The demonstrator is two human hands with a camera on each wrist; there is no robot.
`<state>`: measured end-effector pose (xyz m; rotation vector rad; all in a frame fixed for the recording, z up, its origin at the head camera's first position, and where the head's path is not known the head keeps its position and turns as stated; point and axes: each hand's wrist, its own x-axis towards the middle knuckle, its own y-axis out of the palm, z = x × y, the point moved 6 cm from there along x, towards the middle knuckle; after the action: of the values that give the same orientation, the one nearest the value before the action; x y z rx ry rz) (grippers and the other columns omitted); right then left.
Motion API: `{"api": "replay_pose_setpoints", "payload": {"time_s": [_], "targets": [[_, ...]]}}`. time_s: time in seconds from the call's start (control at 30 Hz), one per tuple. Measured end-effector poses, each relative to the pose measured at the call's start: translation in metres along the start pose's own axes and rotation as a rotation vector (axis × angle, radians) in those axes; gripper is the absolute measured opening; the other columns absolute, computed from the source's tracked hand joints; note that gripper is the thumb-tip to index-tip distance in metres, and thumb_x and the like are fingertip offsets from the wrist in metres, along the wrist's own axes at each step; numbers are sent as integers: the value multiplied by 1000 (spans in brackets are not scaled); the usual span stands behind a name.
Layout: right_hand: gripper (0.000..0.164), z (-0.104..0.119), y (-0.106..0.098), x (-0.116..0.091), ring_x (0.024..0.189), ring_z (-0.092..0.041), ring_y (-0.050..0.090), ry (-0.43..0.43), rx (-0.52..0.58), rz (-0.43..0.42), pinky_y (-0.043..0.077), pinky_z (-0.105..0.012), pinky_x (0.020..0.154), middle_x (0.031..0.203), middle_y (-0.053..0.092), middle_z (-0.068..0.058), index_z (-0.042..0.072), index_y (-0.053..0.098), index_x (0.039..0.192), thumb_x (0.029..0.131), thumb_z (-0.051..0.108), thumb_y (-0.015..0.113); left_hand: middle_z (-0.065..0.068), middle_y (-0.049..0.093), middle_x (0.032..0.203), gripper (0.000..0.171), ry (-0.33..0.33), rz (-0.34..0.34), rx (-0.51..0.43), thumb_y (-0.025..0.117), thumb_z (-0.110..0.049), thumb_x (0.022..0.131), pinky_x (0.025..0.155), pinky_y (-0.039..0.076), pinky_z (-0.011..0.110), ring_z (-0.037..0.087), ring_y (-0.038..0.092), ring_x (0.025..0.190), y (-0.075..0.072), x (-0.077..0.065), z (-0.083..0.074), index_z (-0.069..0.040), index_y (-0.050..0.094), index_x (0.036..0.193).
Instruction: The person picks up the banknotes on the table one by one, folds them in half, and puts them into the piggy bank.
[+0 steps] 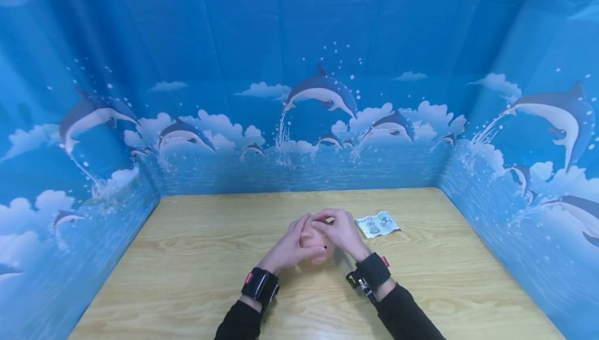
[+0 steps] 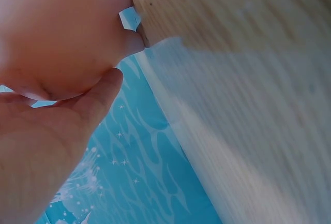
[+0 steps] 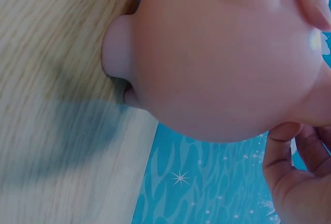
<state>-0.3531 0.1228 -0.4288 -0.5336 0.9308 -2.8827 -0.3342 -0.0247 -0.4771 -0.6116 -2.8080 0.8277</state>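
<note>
A round pink piggy bank [image 1: 318, 256] with short feet and a dark eye stands on the wooden table between the two hands. My left hand [image 1: 292, 246] grips its side; the thumb lies across the near side and the fingers reach the far side. In the left wrist view that hand [image 2: 51, 136] touches the smooth pink body [image 2: 62, 32]. Over the top, my right hand [image 1: 341, 231] has bent fingers, with thumb and index tips close together. The right wrist view shows its curled fingers [image 3: 300, 172] beside the piggy bank [image 3: 222, 63]. Anything between those fingertips is hidden.
A small pale paper slip [image 1: 378, 224] with dark printed pictures lies right of the hands. The wooden table [image 1: 196, 272] meets blue dolphin-printed curtains [image 1: 234, 43] at the back and both sides. A black band [image 1: 374, 271] with a small device sits on each wrist.
</note>
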Motion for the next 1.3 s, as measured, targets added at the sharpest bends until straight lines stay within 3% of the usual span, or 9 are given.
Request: {"api": "replay_pose_setpoints", "payload": {"time_s": [0.27, 0.57, 0.87, 1.13, 1.3], "targets": [[8, 1, -1, 3, 79, -21, 69, 10, 28, -6, 55, -22, 63, 90, 76, 1, 17, 78, 90, 82, 17, 79, 14, 19, 162, 105, -5, -6, 10, 71, -61, 80, 111, 32, 65, 37, 32, 143, -1, 0, 1, -23, 13, 158], [6, 2, -1, 4, 81, -20, 70, -5, 11, -20, 53, -21, 65, 90, 77, 0, 16, 79, 88, 82, 18, 79, 10, 17, 163, 107, -33, -8, -6, 74, -60, 77, 108, 33, 67, 37, 34, 142, -2, -1, 0, -30, 11, 158], [7, 2, -2, 4, 86, -19, 71, 2, -4, 16, 57, -25, 71, 95, 77, 0, 17, 79, 90, 84, 20, 77, 10, 17, 163, 108, -29, -8, 0, 75, -59, 77, 108, 35, 66, 37, 36, 140, -1, -2, -1, -29, 12, 158], [6, 0, -3, 1, 100, -17, 69, -9, 7, 64, 54, -40, 93, 101, 75, 5, 20, 78, 89, 83, 21, 78, 10, 17, 163, 108, -40, -7, -11, 75, -60, 76, 106, 36, 67, 37, 38, 139, -1, -3, 0, -31, 11, 158], [11, -5, -5, -2, 99, -19, 70, -28, 59, 59, 57, -34, 88, 104, 75, -1, 15, 78, 98, 88, 19, 73, 10, 16, 164, 108, -46, -10, -10, 75, -61, 75, 108, 33, 68, 38, 36, 141, -1, -2, 0, -32, 12, 158]]}}
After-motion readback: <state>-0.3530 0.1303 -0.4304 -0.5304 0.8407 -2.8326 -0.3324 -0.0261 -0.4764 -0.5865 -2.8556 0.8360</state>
